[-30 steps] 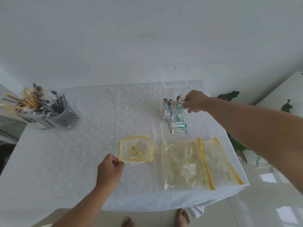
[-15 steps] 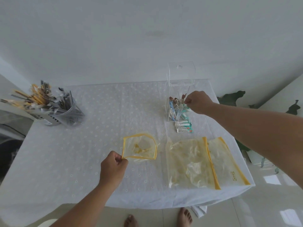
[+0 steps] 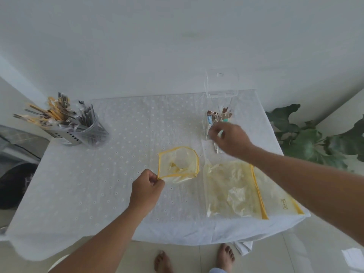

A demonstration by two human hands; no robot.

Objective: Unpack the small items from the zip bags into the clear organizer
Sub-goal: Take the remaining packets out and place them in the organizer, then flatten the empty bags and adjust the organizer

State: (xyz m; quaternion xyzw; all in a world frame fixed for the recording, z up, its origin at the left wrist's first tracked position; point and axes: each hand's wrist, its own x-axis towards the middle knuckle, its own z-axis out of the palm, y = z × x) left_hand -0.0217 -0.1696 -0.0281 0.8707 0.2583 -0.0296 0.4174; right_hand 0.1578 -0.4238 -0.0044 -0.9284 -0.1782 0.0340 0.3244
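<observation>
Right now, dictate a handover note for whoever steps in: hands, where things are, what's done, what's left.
Left hand: pinches the corner of the small zip bag, mouth held open, with little if anything visible inside.
Right hand: in front of the clear organizer, blurred; fingers seem to hold something small and teal.
Done: organizer holds several small packets; two large zip bags lie flat and look emptied.
Left: a few packets lie on the table beside the organizer; put them in and check the small bag.
</observation>
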